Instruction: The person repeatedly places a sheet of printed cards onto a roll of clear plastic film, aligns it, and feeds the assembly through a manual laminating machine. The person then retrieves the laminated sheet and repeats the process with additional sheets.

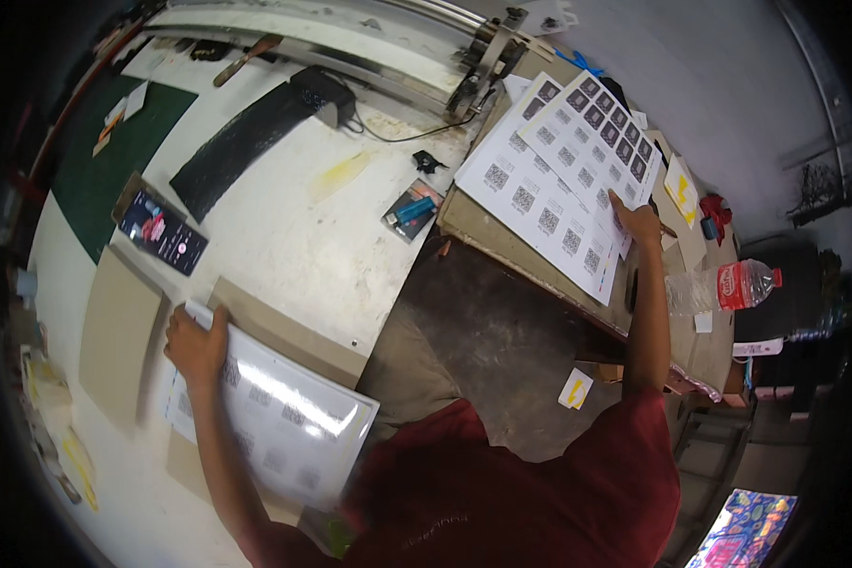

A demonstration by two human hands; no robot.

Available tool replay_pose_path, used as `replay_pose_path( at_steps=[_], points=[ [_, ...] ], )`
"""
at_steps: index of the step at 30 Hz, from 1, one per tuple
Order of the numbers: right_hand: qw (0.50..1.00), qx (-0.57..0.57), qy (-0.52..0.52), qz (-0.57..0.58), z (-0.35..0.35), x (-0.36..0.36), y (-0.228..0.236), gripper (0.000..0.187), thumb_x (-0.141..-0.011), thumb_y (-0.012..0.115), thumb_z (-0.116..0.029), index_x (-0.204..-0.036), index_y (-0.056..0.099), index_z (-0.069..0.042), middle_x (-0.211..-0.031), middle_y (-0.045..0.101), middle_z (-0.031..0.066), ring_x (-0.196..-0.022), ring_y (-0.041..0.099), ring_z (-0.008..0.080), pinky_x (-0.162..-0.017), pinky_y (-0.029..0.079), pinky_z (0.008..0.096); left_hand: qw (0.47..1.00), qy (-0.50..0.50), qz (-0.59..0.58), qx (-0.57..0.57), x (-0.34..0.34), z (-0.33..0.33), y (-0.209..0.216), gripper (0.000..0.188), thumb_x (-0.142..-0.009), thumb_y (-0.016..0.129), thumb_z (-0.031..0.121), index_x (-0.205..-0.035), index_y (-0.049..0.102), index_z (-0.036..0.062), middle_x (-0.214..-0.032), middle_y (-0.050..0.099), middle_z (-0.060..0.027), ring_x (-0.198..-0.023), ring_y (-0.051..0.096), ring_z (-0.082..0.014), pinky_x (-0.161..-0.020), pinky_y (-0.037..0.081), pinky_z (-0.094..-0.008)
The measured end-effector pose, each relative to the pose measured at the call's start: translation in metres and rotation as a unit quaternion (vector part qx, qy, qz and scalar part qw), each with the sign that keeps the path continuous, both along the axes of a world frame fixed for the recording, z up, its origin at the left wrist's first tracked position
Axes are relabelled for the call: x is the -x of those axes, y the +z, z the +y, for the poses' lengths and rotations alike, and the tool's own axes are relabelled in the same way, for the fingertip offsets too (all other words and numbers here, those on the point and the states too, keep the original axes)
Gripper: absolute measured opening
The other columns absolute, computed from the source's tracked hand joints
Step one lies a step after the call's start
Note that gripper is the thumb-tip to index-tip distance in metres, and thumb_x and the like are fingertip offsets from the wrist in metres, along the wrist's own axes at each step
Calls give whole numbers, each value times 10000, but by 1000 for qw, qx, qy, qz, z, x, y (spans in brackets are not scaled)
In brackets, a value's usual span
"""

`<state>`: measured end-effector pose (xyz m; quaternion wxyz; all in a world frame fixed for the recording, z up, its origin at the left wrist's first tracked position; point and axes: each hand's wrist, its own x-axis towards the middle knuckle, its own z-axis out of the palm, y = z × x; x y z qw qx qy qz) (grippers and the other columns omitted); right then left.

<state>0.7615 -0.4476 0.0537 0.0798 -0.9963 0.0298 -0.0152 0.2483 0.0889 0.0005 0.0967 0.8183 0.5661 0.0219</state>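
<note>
Lower left of the frame, glossy sheet (284,402): lies over a grey board (289,336) on the white table (256,199), under the person's left hand; glare washes out part of its print.
Left hand (197,352): rests on the sheet's upper left end, thumb apart from the fingers; the finger undersides are hidden, so whether it grips or only presses cannot be told.
Right hand (641,222): upper right of the frame, well apart from the left, touching the right edge of the printed sheets; its hold is partly hidden and cannot be told.
Printed sheets (549,189): overlapping on the brown table (483,222), mostly left of the right hand; the top one covers part of those beneath.
Clear bottle (724,287): lies right of the right forearm, its left end hard to make out.
Colourful panel (743,530): lower right, cut off by the dark rim.
</note>
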Motion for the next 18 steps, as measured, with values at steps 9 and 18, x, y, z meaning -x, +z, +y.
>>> replay_pose_path(
  at_steps=[9, 18],
  points=[
    [991, -57, -109, -45, -25, -25, -18, 789, -712, 806, -624, -1013, 709, 98, -902, 733, 236, -874, 728, 343, -818, 563, 433, 998, -11, -61, -3, 22, 2, 1, 590, -798, 749, 387, -1189, 608, -32, -1132, 668, -252, -1058, 641, -432, -926, 504, -488],
    [823, -541, -106, 136, -93, -101, -37, 227, -927, 708, -228, -1019, 681, -22, -769, 674, 63, -581, 613, 157, -470, 446, 333, 997, -23, -73, -5, 13, 4, 5, 598, -773, 771, 272, -1239, 587, -56, -1123, 679, -286, -1063, 657, -439, -924, 514, -479]
  ],
)
